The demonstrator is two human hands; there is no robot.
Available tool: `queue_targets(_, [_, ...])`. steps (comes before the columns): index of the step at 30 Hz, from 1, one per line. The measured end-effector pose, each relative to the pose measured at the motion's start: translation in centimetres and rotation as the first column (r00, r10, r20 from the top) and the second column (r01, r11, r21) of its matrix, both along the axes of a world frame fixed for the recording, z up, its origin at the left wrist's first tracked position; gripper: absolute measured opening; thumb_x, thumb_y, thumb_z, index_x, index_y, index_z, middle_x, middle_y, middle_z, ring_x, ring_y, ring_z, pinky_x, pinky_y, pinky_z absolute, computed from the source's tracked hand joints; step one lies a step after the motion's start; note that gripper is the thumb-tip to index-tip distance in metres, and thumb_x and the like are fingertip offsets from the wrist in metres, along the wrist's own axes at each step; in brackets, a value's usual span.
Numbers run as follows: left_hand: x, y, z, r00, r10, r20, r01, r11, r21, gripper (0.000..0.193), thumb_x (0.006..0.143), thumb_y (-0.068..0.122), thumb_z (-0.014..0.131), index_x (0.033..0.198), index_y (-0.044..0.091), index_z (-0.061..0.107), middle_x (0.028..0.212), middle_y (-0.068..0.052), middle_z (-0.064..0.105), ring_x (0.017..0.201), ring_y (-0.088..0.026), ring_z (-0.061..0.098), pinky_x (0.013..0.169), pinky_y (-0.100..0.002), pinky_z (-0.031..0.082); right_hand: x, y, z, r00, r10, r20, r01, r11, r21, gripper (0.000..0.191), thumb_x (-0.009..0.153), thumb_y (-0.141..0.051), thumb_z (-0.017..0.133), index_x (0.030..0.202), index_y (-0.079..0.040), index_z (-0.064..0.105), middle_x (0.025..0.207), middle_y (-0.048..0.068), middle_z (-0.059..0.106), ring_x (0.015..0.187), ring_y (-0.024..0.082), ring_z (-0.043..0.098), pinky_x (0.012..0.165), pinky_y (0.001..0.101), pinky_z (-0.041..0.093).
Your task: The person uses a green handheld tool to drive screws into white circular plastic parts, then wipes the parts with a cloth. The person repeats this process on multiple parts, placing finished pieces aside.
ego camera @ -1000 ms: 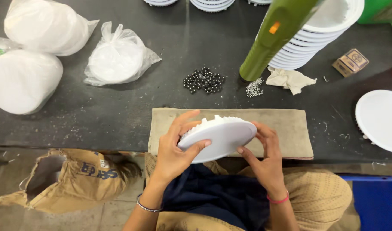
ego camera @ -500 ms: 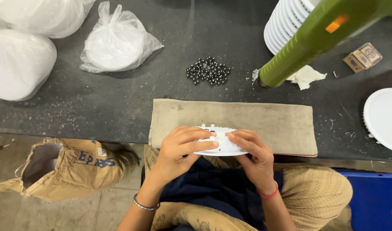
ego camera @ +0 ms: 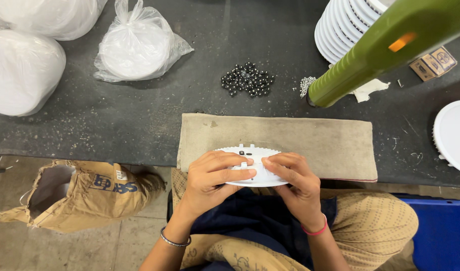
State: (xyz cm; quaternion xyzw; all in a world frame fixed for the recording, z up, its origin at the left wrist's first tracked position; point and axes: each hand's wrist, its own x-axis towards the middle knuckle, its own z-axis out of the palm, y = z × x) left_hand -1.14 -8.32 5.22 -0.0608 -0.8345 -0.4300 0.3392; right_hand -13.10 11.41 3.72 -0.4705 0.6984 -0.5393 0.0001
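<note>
Both hands grip a round white plastic disc [ego camera: 250, 153] with a notched rim, held flat at the near edge of a beige cloth pad [ego camera: 310, 143] on the dark workbench [ego camera: 139, 115]. My left hand [ego camera: 215, 175] covers its left side with fingers laid across the top. My right hand [ego camera: 290, 178] holds the right side, thumb and fingers pressing on the face. The near half of the disc is hidden under my fingers.
A pile of small dark balls [ego camera: 247, 79] lies beyond the pad, next to tiny silver bits [ego camera: 305, 85]. A green tool [ego camera: 385, 45] hangs at the right over a stack of white discs [ego camera: 340, 25]. Bagged white discs [ego camera: 134, 47] sit left; a brown sack [ego camera: 84, 193] stands on the floor.
The disc went from tilted up with its smooth face showing to lying flat and lower, near my lap. Both hands closed over its top; the camera shifted down and left.
</note>
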Motion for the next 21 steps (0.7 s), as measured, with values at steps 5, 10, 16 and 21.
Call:
queue_targets(5, [0.01, -0.19, -0.13, 1.0, -0.011, -0.001, 0.011, 1.0, 0.012, 0.037, 0.076, 0.005, 0.081, 0.109, 0.02, 0.077, 0.113, 0.0, 0.076, 0.103, -0.023, 0.074, 0.092, -0.036, 0.057, -0.07, -0.2, -0.07, 1.0, 0.003, -0.018, -0.003, 1.0, -0.007, 0.05, 0.076, 0.004, 0.079, 0.123, -0.01, 0.071, 0.121, 0.008, 0.071, 0.116, 0.027, 0.067, 0.1, 0.0372, 0.054])
queue_targets(10, [0.12, -0.32, -0.09, 1.0, -0.03, 0.002, 0.03, 1.0, 0.005, 0.037, 0.075, 0.003, 0.079, 0.108, 0.019, 0.078, 0.113, -0.001, 0.076, 0.103, -0.023, 0.074, 0.091, -0.037, 0.057, -0.06, -0.14, -0.1, 1.0, -0.003, -0.015, 0.003, 1.0, -0.001, 0.05, 0.075, 0.004, 0.079, 0.122, -0.01, 0.071, 0.119, 0.008, 0.072, 0.115, 0.027, 0.067, 0.1, 0.0377, 0.053])
queue_targets(16, [-0.03, -0.45, 0.01, 0.999, -0.037, -0.014, 0.038, 0.999, 0.035, 0.033, 0.077, 0.007, 0.082, 0.108, 0.019, 0.077, 0.112, -0.001, 0.077, 0.102, -0.022, 0.075, 0.09, -0.035, 0.057, -0.18, -0.2, -0.07, 1.0, 0.009, -0.012, -0.009, 1.0, 0.007, 0.052, 0.073, 0.007, 0.076, 0.122, -0.01, 0.072, 0.119, 0.008, 0.072, 0.115, 0.027, 0.067, 0.1, 0.0377, 0.054])
queue_targets(21, [0.05, -0.34, 0.12, 1.0, -0.03, -0.004, 0.03, 0.999, 0.042, 0.033, 0.077, 0.008, 0.082, 0.108, 0.019, 0.078, 0.111, -0.001, 0.077, 0.102, -0.022, 0.075, 0.091, -0.035, 0.058, -0.12, -0.27, 0.15, 1.0, 0.01, 0.007, -0.01, 1.0, 0.011, 0.053, 0.072, 0.006, 0.078, 0.122, -0.01, 0.072, 0.119, 0.007, 0.072, 0.115, 0.027, 0.067, 0.099, 0.0373, 0.054])
